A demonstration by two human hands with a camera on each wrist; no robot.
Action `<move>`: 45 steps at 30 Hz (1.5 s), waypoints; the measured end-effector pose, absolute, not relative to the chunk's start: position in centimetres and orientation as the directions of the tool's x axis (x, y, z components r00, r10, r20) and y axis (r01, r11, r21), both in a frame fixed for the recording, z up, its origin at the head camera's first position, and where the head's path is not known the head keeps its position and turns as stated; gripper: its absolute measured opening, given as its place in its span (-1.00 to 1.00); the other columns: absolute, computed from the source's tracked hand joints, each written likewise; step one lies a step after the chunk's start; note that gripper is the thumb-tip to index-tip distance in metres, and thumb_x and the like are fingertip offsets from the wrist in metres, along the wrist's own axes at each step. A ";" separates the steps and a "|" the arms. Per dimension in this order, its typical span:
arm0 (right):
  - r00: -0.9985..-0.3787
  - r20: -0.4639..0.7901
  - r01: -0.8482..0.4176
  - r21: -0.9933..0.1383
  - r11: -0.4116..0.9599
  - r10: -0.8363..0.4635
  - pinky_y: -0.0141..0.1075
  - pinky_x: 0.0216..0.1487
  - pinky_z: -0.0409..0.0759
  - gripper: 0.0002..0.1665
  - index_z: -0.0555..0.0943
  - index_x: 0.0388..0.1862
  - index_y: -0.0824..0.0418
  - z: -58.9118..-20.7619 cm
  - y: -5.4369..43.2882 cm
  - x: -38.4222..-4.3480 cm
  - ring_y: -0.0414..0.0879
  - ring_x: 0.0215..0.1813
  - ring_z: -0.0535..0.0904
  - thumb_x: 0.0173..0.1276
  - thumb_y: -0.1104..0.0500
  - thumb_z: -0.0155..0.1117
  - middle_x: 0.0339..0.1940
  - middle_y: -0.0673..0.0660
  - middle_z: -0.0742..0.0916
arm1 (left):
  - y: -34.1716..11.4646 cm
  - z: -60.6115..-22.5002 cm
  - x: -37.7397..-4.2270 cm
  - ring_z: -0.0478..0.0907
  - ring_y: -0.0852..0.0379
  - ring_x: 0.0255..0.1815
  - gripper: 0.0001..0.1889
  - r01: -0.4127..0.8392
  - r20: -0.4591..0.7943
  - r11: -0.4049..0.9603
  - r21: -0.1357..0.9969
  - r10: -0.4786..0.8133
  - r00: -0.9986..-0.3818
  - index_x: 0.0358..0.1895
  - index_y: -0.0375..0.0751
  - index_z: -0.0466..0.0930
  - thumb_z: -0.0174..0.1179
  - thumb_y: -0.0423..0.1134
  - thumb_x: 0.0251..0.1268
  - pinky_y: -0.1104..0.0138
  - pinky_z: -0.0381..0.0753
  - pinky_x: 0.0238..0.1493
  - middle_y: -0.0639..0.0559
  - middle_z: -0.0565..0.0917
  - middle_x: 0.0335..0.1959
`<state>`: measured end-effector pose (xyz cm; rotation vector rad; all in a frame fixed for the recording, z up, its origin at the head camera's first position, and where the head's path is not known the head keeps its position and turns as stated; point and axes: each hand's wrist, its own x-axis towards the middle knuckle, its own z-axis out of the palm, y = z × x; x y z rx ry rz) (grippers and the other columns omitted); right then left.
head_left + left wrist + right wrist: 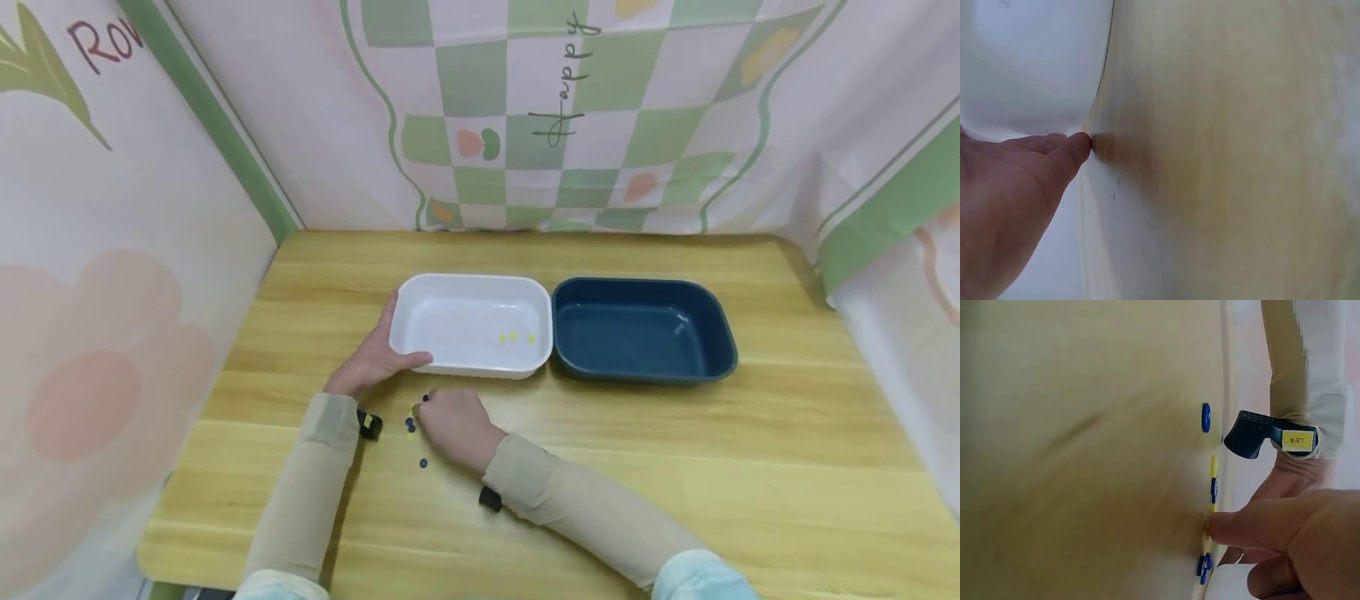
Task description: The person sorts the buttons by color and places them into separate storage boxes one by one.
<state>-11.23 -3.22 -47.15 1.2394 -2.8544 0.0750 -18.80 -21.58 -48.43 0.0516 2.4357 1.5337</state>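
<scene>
You have a wood-grain table (750,467) under your right hand (459,427), a green-checked cloth (472,79) hanging beyond it, and a pink-flowered curtain (86,400) left of your left hand (378,354).

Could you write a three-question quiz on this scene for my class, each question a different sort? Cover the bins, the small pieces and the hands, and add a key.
1. Fill in: the small pieces inside the white bin are ____ in colour.
2. Choose: which of the person's hands is at the loose pieces on the table? a) left only; b) right only; c) both.
3. True or false: in the head view, the dark blue bin stands to the left of the white bin.

Key:
1. Yellow.
2. b: the right hand; the left hand holds the white bin.
3. False: the dark blue bin stands to its right.
</scene>
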 end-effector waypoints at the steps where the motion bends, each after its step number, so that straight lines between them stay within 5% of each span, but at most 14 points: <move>1: -0.680 0.049 -0.733 -0.023 0.680 -0.731 -0.33 -0.75 0.39 -0.88 0.74 -0.35 0.00 -47.2 -3.2 -11.2 -0.21 -0.57 0.46 0.32 0.20 0.29 -0.51 -0.03 0.67 | -21.6 -48.5 -18.8 0.03 -0.17 0.48 0.39 -0.108 -0.201 0.443 0.890 0.168 -0.965 0.54 0.32 -0.51 0.54 0.14 -0.15 -0.08 -0.03 0.45 -0.08 -0.18 0.59; 21: -0.620 0.087 -0.775 0.086 0.626 -0.780 -0.33 -0.76 0.40 -0.83 0.73 -0.49 0.02 -47.4 -3.6 -11.2 -0.25 -0.64 0.41 0.29 0.18 0.30 -0.49 -0.05 0.67 | -21.6 -48.6 -18.8 -0.02 -0.14 0.50 0.40 -0.104 -0.191 0.431 0.896 0.165 -0.968 0.55 0.27 -0.50 0.54 0.14 -0.16 -0.06 -0.06 0.46 -0.04 -0.21 0.59; 45: -0.645 0.006 -0.763 0.048 0.644 -0.764 -0.41 -0.77 0.31 -0.92 0.69 -0.29 0.17 -47.3 -3.5 -10.9 -0.26 -0.62 0.33 0.32 0.22 0.26 -0.47 0.00 0.62 | -21.4 -48.5 -18.8 -0.05 -0.15 0.51 0.37 -0.118 -0.202 0.431 0.895 0.155 -0.967 0.55 0.27 -0.50 0.54 0.06 -0.11 -0.05 -0.08 0.47 -0.05 -0.21 0.59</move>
